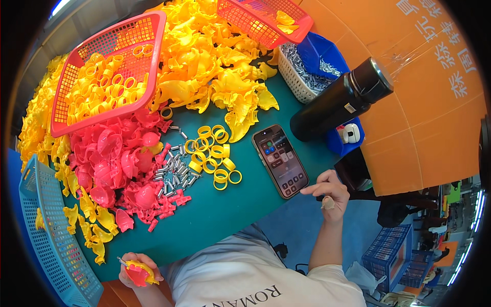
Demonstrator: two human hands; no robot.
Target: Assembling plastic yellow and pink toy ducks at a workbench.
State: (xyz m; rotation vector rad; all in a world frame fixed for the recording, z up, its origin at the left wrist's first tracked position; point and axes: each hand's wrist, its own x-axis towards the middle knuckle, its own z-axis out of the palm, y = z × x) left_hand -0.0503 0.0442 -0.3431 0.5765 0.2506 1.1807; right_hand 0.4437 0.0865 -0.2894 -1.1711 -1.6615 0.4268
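Curved red-and-yellow plastic piece point(137, 275)

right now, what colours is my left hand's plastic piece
The piece is red and yellow, clearest in head view.

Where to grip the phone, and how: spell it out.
Probably grip the phone by both long edges at its near end, coming from the right: it lies flat, those edges look free, and the right hand is beside that end.

Bright view on my feed
I see white light strips point(479, 209) far right, the bench point(207, 215) sharp, edges bowing into black corners.
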